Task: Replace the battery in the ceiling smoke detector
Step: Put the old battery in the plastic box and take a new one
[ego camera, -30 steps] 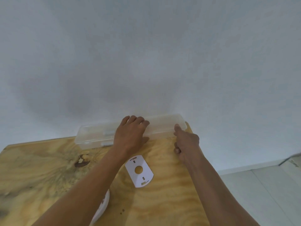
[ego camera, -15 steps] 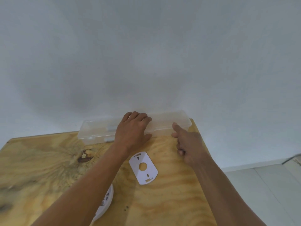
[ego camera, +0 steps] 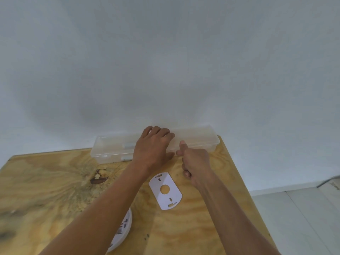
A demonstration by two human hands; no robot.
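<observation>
— Since a second ago the right hand (ego camera: 196, 162) has slid in along the front of the clear plastic case (ego camera: 114, 148), from its right end toward the middle.

— Where does the case lie now?

— At the table's (ego camera: 55, 190) far edge, against the wall (ego camera: 165, 61), long axis running left to right. It's translucent, lid down; I can't make out what's inside.

— And the hands?

— The left hand (ego camera: 153, 146) lies flat on the lid near mid-length, fingers straight, gripping nothing. The right is curled just beside it, thumb up at the front seam, holding nothing I can see. It seems best placed to pry.

— The detector?

— The smoke detector (ego camera: 123, 229) lies at the near edge, mostly hidden under the left forearm. The white mounting plate (ego camera: 166, 198) lies between it and the case.
</observation>
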